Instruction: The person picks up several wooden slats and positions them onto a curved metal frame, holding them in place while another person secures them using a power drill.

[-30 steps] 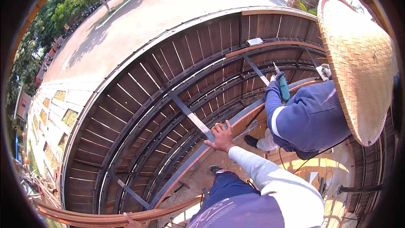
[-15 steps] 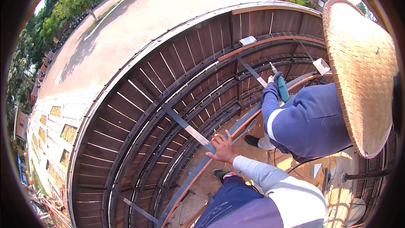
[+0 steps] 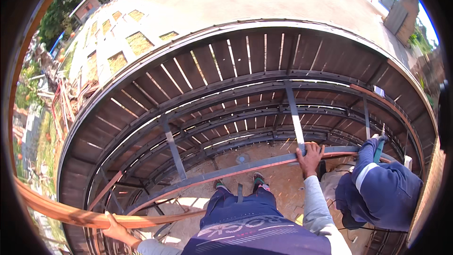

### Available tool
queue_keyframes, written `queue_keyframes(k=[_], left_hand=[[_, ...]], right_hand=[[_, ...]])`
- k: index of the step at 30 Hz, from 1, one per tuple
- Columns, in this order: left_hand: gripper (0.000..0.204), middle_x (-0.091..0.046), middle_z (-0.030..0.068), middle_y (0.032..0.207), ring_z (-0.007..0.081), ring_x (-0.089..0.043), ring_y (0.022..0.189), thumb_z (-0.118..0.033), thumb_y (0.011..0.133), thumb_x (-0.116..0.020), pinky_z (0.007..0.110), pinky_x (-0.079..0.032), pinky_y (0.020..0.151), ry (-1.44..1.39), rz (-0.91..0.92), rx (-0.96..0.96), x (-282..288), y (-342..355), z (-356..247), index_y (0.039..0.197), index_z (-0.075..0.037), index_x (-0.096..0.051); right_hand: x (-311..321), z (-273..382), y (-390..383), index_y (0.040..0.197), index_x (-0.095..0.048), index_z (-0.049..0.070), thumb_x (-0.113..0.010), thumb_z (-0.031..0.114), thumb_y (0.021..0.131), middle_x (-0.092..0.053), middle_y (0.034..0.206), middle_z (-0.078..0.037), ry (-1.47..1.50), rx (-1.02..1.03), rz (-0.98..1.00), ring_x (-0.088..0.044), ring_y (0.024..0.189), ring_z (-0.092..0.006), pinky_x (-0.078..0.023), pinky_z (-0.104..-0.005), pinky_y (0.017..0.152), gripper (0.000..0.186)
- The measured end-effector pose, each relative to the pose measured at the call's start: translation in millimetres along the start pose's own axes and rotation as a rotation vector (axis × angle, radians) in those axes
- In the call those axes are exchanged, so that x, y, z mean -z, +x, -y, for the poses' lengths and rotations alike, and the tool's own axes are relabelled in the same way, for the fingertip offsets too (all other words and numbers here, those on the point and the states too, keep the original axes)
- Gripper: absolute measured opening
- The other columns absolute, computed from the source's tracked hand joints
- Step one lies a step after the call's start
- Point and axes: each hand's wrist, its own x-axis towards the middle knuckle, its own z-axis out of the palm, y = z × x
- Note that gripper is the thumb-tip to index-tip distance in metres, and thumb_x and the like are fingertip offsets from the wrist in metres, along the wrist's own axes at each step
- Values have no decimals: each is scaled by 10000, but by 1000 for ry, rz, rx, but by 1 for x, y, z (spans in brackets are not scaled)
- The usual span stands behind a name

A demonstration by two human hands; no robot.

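At the lower left, my left hand (image 3: 118, 230) is closed around the edge of a long brown wooden strip (image 3: 155, 221), its thumb along the strip's face. My right hand (image 3: 310, 158) grips a curved metal rail (image 3: 245, 166) right of centre, fingers bent over it where a flat crossbar (image 3: 293, 111) meets it. The rail has a reddish strip along its near side. Another crossbar (image 3: 173, 148) joins the rail farther left.
A co-worker in a blue sleeve (image 3: 370, 156) bends at the right with a teal power tool (image 3: 379, 150). Orange sparks show nearby. A curved wall of dark slats (image 3: 217, 59) encloses the frame. Below lies a dusty floor (image 3: 278, 189), with my feet on it.
My view has swung left, bringing my left hand and the wooden strip into sight. My right hand stays on the rail by the crossbar; its fingers are less spread.
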Motion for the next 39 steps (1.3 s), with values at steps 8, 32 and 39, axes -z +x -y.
queue_keyframes(k=[8, 32, 39], left_hand=[[396, -705, 174, 915, 245, -714, 777, 1, 790, -838, 345, -594, 706, -350, -46, 142, 25, 53, 123, 1084, 102, -593], [364, -728, 93, 930, 142, -654, 840, -255, 914, -799, 334, -538, 786, -174, 107, 270, -20, 109, 251, 1116, 12, -657], [393, -699, 134, 958, 238, -666, 866, -247, 942, -771, 371, -537, 800, -142, -134, 82, 0, 104, 258, 1185, 17, -610]], right_hand=[[-43, 100, -21, 1344, -595, -21, -581, 465, 1030, -630, 1310, -224, 301, 26, -188, -569, 1219, -400, -423, -494, 1052, 579], [-80, 314, -70, 984, -783, 29, -283, 740, 985, -722, 962, -299, -306, 530, 760, -690, 982, -490, -525, -573, 882, 868], [-77, 319, -67, 1115, -754, 47, -324, 701, 995, -711, 974, -324, -295, 556, 806, -680, 991, -505, -518, -592, 885, 792]])
